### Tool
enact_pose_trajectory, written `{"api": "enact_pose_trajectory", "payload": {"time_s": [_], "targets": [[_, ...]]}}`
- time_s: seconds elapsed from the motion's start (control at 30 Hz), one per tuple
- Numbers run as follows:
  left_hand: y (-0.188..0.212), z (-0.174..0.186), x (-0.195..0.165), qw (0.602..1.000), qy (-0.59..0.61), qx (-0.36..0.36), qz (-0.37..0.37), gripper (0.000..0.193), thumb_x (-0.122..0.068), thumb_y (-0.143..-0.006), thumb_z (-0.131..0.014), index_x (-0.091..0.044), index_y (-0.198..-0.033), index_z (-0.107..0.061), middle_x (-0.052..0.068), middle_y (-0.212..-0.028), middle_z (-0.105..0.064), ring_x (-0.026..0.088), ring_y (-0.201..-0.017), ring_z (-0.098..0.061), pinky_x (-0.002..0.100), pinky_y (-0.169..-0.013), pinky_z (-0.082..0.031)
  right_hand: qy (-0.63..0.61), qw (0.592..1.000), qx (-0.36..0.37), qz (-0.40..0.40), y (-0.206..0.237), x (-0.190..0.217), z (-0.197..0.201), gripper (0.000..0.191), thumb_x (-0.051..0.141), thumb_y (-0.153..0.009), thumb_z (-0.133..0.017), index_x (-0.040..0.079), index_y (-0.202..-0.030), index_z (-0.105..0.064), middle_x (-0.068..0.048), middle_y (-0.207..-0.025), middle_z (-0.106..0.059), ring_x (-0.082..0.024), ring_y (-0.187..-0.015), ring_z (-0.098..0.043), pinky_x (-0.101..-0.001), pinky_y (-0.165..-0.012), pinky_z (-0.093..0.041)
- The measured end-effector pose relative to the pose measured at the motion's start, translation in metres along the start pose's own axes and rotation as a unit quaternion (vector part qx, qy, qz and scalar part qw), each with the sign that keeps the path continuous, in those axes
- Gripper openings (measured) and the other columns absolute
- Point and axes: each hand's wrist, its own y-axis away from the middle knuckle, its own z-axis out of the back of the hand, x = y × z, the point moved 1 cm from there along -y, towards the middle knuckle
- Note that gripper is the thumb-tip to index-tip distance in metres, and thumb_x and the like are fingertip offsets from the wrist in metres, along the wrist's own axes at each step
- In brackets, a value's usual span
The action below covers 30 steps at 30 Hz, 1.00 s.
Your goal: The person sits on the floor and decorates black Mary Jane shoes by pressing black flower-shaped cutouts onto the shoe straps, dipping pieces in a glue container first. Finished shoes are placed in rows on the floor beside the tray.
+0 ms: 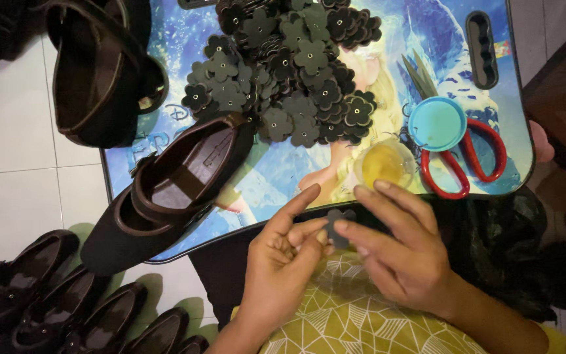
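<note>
We see both hands meeting over the lap, just below the near edge of a small table (276, 177) with a colourful printed top. The left hand (283, 259) and the right hand (397, 252) hold together one dark flower-shaped piece (340, 226). The fingers (309, 231) of the left hand are curled and pinch the left side of this piece, with the forefinger stretched upward. The right hand grips the piece from the other side with thumb and forefinger, while its other fingers stay extended above it. So both hands are closed on the same flower piece, which is in the air between them, in front of the table edge and above a yellow patterned cloth (348, 324).

On the table lies a large pile of similar dark flower pieces (289, 65), at the far middle part. A dark brown strap shoe (171, 190) lies tilted on the left part of the table, its toe hanging over the near edge. Near the right hand stands a small clear cup with yellow liquid (383, 164), and just beside it a round turquoise lid (437, 123) rests on red-handled scissors (473, 157). Another dark shoe (99, 78) lies at the far left corner. On the white tiled floor (14, 151), at the lower left, more dark shoes (67, 314) stand in a row.
</note>
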Motion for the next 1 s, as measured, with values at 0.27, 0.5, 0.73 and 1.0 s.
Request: {"api": "enact_pose_trajectory", "payload": {"time_s": [0.27,0.5,0.73,1.0], "targets": [[0.005,0.008,-0.003,1.0,0.025,0.003,0.002,0.061,0.006,-0.097,-0.054,-0.001,-0.156,-0.04,0.014,-0.118,-0.072,0.012,-0.099,-0.069,0.027,-0.09,-0.059,0.065,0.997,-0.042,0.021,0.0,0.0,-0.005,0.042,0.004,-0.08,-0.074,0.015,-0.12,-0.075,-0.018,-0.139,-0.061,-0.04,-0.13,-0.053,-0.0481,-0.11,-0.045],[0.011,0.019,-0.007,0.999,0.021,-0.038,0.005,0.06,0.006,-0.096,-0.056,0.0,-0.154,-0.043,0.013,-0.119,-0.072,0.011,-0.101,-0.068,0.028,-0.088,-0.059,0.027,0.997,0.003,0.075,-0.004,0.012,-0.009,0.045,0.005,-0.076,-0.072,0.014,-0.12,-0.075,-0.018,-0.136,-0.061,-0.039,-0.129,-0.053,-0.0486,-0.109,-0.047],[0.02,0.027,-0.009,0.999,0.026,-0.014,-0.02,0.061,0.005,-0.097,-0.053,0.0,-0.157,-0.041,0.016,-0.12,-0.071,0.014,-0.102,-0.069,0.03,-0.093,-0.059,0.075,0.994,-0.029,0.079,-0.01,0.023,-0.02,0.04,0.004,-0.08,-0.073,0.014,-0.118,-0.077,-0.018,-0.137,-0.061,-0.04,-0.131,-0.05,-0.0481,-0.109,-0.045],[0.033,0.049,-0.019,0.999,0.045,-0.019,-0.022,0.062,0.004,-0.096,-0.053,0.0,-0.157,-0.04,0.016,-0.12,-0.073,0.015,-0.101,-0.071,0.03,-0.089,-0.059,-0.076,0.994,-0.032,0.072,-0.014,0.03,-0.016,0.032,0.004,-0.076,-0.068,0.014,-0.105,-0.073,-0.017,-0.127,-0.065,-0.037,-0.124,-0.059,-0.0447,-0.107,-0.049]]}}
